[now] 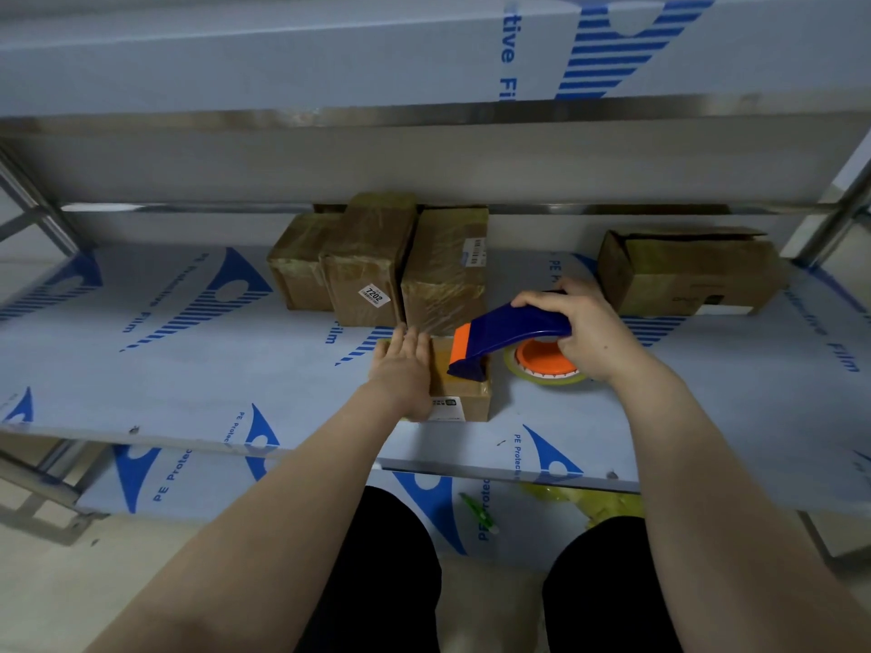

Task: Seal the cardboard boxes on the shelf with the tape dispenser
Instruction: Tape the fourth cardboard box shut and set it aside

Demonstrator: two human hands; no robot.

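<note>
A person's left hand [400, 369] lies flat, fingers straight, on the left half of a small brown cardboard box [464, 399] on a steel shelf covered in blue-printed protective film [188, 369]. The right hand [596, 337] grips the handle of a blue-and-orange plastic tape dispenser [513, 329], whose front edge rests on the box's top at its right side. Just behind the box stands a cluster of three taped cardboard boxes [372, 261]; behind it and well to the right sits an open-flapped cardboard box [683, 275].
</note>
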